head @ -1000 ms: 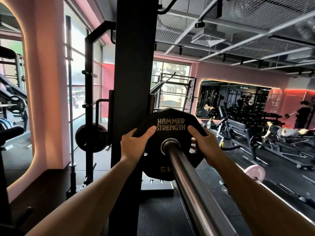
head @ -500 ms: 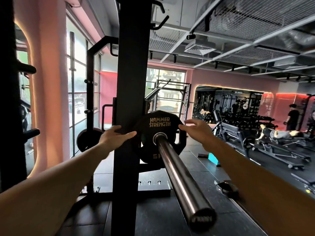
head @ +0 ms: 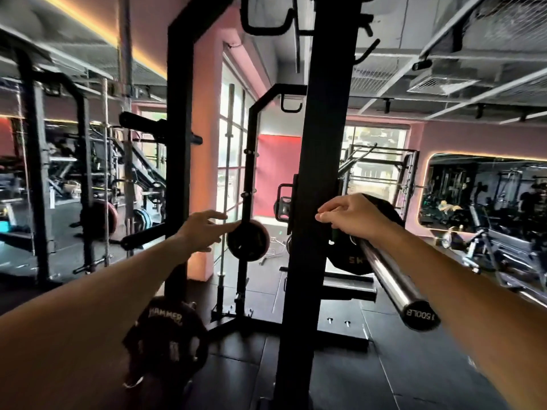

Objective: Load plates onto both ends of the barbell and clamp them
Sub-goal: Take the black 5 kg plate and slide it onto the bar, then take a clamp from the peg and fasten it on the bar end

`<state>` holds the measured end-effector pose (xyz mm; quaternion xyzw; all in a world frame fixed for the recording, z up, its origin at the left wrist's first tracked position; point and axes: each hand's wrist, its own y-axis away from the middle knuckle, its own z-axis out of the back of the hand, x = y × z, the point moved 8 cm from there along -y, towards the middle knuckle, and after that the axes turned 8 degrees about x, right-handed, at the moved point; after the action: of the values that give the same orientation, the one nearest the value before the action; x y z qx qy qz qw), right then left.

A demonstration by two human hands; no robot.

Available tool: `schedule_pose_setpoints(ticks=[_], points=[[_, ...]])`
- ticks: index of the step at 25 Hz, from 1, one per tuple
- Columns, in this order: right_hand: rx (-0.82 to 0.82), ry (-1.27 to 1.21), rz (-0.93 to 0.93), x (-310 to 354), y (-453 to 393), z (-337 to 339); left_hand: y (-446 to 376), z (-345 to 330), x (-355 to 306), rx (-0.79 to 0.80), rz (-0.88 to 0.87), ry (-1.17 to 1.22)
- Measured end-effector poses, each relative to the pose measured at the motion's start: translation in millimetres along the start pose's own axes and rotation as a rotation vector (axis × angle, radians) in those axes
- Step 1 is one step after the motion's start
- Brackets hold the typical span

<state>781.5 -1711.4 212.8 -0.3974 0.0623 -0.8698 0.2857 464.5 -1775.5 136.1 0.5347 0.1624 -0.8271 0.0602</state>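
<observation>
While the chrome barbell sleeve (head: 393, 279) ran toward me at lower right, its capped end nearest, a black Hammer-branded plate (head: 168, 341) sat low beside my left forearm. Farther out, my left hand (head: 202, 230) hung in the air with fingers loosely spread, grasping nothing. My right hand (head: 352, 217) reached past the black rack upright (head: 313, 202), fingers slack and bent downward, holding nothing that I could see. Behind it, the black plate (head: 352, 260) sat loaded on the sleeve against the rack. Beyond, another plate (head: 248, 239) hung on a storage post.
</observation>
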Motion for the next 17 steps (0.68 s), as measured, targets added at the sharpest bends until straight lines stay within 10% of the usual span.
schedule_pose_setpoints(ticks=[17], points=[[0.098, -0.008, 0.077, 195, -134, -325, -18, 355, 143, -0.203, 0.021, 0.041]])
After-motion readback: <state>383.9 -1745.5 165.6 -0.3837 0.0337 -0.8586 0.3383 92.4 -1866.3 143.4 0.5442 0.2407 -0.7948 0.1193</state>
